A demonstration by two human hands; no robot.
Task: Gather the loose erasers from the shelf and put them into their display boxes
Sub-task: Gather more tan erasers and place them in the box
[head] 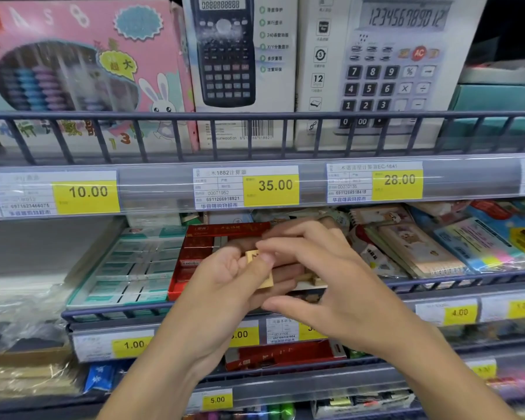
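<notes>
A small tan eraser (259, 269) sits right at the centre of the action, a flat little block with a dark mark on its face, cradled in the left hand (225, 286) just in front of the middle shelf. It looks light and slightly rubbery, stiff enough to keep its slab shape, with square edges that offer the best hold: pinch it across the two narrow sides and it should not slip. The left grip is curled around it, fingers cupped beneath. The right hand (325, 277) comes over the top, forefinger and thumb touching the upper edge of the block; whether that grip has truly closed on it cannot be told, because the fingers overlap.

Just behind the hands stands the red display box (212, 241), glossy card with gold print, open at the top and partly hidden by the knuckles. More tan pieces (311, 278) show beneath the right hand, blurred. Beside the red box on the left lies a teal-and-white tray of boxed erasers (134, 265), neat rectangular sleeves in rows. A grey wire rail (103, 312) fronts the shelf, with yellow price tags (133, 344) below.
</notes>
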